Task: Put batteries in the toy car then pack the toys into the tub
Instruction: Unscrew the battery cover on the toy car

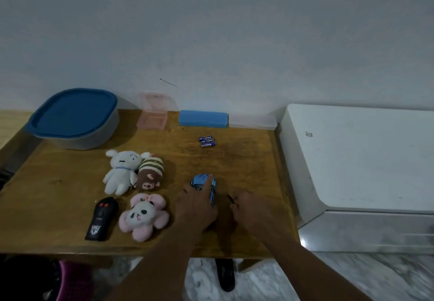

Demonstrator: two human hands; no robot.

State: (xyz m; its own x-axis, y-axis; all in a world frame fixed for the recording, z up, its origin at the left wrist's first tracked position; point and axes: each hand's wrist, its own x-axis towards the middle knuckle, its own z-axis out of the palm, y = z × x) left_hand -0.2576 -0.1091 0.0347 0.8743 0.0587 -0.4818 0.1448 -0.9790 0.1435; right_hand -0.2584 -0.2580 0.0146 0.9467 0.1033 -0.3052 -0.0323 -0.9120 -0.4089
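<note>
On the wooden table, head view, the only view:

- My left hand lies over the blue toy car near the front right of the table. Thumb on one side, fingers curled over the roof and far side: I grip it, and it rests on the table.
- My right hand is just beside the car, fingers closed in a pinch on a thin dark tool. It is probably a small screwdriver, but it is too small to be sure.
- The batteries lie together further back, apart from both hands and untouched.
- The tub stands at the back left with its blue lid on.
- The white dog plush, striped monkey plush and pink panda plush lie left of the car. The black remote control lies beside the panda.

Step in hand, as I judge it: battery fitting, at its opening stage. The car is steadied and the tool is ready. No battery is in the fingers and nothing is packed.

Next move calls for:
- turning the car over to bring up its underside, where I expect the battery cover;
- setting the tool tip squarely on the fastening, with the left hand holding the car firm against slip;
- fetching the batteries afterwards;
- taking the lid off the tub before any packing.
</note>
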